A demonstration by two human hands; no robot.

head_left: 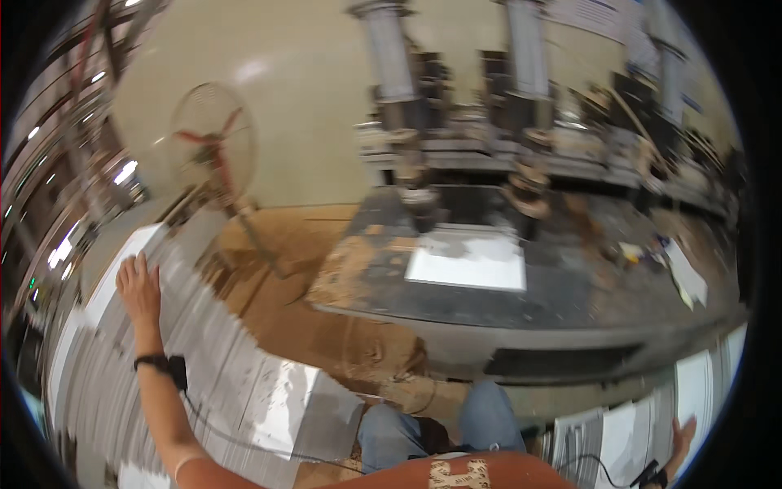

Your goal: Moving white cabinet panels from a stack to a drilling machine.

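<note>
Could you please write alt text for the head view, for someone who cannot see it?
A person's left hand is over a row of pale panels; the right hand is beside more boards at lower right. Ahead, a white sheet lies on a dark machine table, with a fan further left.

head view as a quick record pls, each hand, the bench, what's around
Left side: left hand, fingers extended, at the left panels; contact unclear
Right side: right hand, close beside the right panels; grip unclear
Bench: dark bench ahead, a white sheet lying on it
Background: fan with red blades, ahead and to the left
Worn: black wristband on the left wrist
Image quality: blurred in places
</note>
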